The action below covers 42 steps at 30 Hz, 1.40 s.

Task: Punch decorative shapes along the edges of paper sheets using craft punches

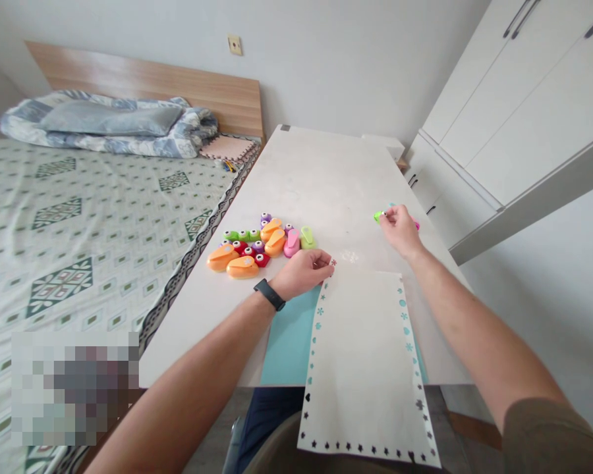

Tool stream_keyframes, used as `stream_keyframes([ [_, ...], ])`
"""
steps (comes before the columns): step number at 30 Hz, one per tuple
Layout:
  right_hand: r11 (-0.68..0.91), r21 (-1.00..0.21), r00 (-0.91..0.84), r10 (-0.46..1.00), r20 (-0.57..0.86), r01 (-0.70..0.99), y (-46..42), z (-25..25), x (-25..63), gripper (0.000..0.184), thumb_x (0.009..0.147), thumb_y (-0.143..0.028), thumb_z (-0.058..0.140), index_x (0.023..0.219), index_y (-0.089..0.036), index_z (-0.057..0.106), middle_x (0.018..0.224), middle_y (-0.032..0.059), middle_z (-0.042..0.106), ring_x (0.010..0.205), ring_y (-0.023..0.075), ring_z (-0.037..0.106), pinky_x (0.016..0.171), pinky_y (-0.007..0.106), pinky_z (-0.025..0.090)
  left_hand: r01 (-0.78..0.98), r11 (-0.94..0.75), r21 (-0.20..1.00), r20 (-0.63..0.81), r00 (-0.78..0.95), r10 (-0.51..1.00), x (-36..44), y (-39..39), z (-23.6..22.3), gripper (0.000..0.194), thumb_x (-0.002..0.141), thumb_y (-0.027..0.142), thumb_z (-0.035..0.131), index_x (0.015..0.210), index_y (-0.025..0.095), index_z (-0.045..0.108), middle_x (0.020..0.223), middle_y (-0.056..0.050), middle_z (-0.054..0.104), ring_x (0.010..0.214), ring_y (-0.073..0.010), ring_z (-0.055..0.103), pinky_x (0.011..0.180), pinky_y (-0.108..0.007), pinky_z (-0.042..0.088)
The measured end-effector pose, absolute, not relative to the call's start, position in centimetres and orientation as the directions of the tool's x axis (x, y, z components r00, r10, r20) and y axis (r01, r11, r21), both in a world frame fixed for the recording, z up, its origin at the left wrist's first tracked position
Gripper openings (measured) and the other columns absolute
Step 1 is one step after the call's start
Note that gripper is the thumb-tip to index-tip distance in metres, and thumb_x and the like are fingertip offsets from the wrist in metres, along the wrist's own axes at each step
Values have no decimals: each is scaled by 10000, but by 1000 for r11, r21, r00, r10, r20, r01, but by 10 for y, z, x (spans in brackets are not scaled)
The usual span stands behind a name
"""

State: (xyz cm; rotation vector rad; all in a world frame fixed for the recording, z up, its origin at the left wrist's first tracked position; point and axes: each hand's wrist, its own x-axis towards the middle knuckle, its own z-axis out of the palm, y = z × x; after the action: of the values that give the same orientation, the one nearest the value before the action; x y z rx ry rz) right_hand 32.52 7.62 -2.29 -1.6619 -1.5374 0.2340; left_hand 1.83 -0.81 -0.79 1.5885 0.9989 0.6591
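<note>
My left hand (307,271), with a dark band on its wrist, pinches the top left corner of a white sheet of paper (363,355). Small shapes such as stars, hearts and flowers are cut along the sheet's side and bottom edges. The sheet lies over a teal sheet (289,336), its lower end hanging past the table edge. Farther right, my right hand (399,227) is closed on a small green craft punch (378,216). A pink object (417,225) shows partly behind that hand. Small white cut-outs (350,257) lie just beyond the paper.
Left of the paper stand several craft punches: orange (243,266), pink (292,243), light green (307,238), red and purple. They rest on a white table (326,171). A bed (103,217) borders the table's left side; white cabinets (514,99) stand at right.
</note>
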Motion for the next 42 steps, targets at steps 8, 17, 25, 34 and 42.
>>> stream_keyframes([
  [8, 71, -997, -135, 989, 66, 36, -2, 22, 261, 370, 809, -445, 780, 1033, -248, 562, 944, 19, 686, 816, 178, 677, 603, 280, 437, 231, -65, 971, -48, 455, 889, 21, -8, -11, 264, 814, 385, 690, 939, 152, 686, 796, -34, 693, 658, -120, 604, 574, -216, 468],
  [17, -109, -956, -245, 969, -41, -272, -21, 22, 247, 249, 838, -377, 744, 1044, -281, 641, 972, 16, 689, 832, 171, 628, 655, 305, 461, 253, -86, 964, -40, 453, 891, 22, -11, -9, 246, 825, 374, 677, 919, 148, 682, 805, -38, 703, 645, -114, 596, 557, -211, 455],
  [25, -105, -964, -177, 982, -63, -243, -25, 14, 254, 262, 822, -407, 769, 1033, -308, 648, 978, 4, 710, 852, 185, 633, 715, 340, 485, 239, -79, 968, -45, 474, 880, 24, -9, -10, 256, 838, 385, 665, 940, 151, 680, 825, -44, 702, 669, -122, 604, 573, -219, 468],
  [34, -51, -985, -177, 984, -21, -166, -30, 8, 258, 385, 796, -351, 797, 1135, -300, 624, 1043, 29, 708, 919, 214, 629, 765, 365, 488, 261, -80, 962, -51, 459, 887, 27, -12, -9, 271, 826, 396, 678, 937, 149, 686, 821, -43, 705, 667, -124, 611, 573, -220, 473],
  [42, 141, -981, -244, 964, 105, 136, -31, -2, 252, 306, 863, -375, 733, 1138, -290, 628, 1115, 45, 672, 1037, 228, 604, 915, 407, 480, 267, -140, 954, -4, 476, 879, 28, -14, -11, 265, 853, 408, 648, 917, 152, 667, 778, -29, 676, 639, -113, 569, 543, -211, 430],
])
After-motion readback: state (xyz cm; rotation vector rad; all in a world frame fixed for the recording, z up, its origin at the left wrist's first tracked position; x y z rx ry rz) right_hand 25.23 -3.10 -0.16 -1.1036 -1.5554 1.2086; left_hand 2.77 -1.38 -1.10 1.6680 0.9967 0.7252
